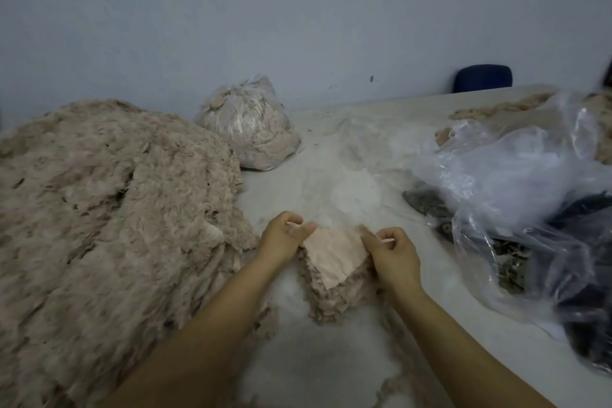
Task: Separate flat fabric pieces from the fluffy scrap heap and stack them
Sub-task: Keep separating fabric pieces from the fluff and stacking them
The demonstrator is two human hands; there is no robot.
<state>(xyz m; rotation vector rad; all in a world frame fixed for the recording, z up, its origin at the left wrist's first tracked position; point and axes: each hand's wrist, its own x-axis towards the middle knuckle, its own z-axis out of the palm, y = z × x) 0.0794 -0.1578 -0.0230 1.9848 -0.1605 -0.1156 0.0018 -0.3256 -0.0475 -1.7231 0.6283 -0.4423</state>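
Pinching the flat fabric piece (pixel 332 253) between them, left hand (pixel 281 238) and right hand (pixel 392 257) curl fingers.

Tied clear bag (pixel 251 129) far; loose plastic sheeting (pixel 516 182) right; blue chair (pixel 483 77).

Scrap heap (pixel 109 209) at left on the table (pixel 364 129), tied bag (pixel 248 126) behind it, flat piece (pixel 334 252) between both hands in front, loose plastic bag (pixel 516 182) at right
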